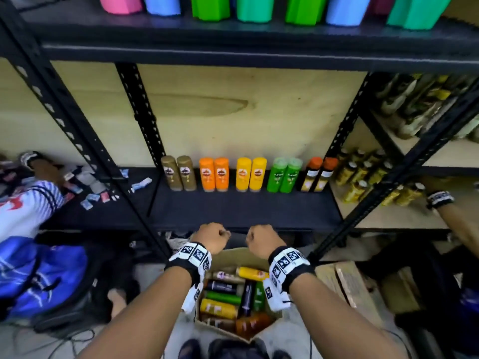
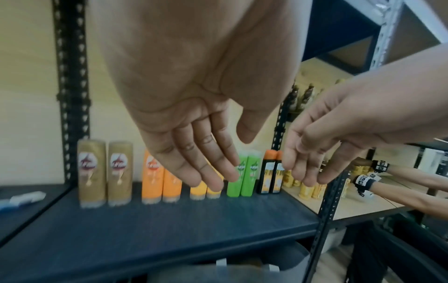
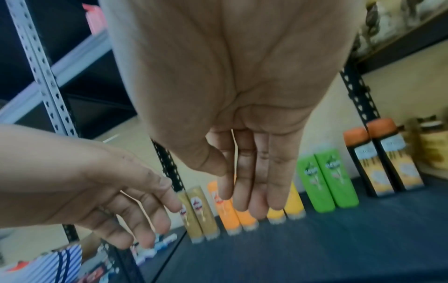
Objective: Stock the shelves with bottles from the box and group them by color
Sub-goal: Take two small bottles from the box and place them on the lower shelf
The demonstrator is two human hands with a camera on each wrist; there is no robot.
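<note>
Both empty, fingers loose: left hand (image 1: 211, 237) and right hand (image 1: 261, 238) near shelf (image 1: 243, 211) edge, above box (image 1: 207, 321).

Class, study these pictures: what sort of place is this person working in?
Probably a stockroom or shop storage area: black metal shelving, upright plastic bottles paired by colour such as green ones, and an open cardboard box of bottles on the floor.

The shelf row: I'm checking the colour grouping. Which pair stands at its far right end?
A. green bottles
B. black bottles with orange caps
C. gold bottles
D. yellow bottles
B: the black bottles with orange caps end the row, right of the green bottles.
</note>
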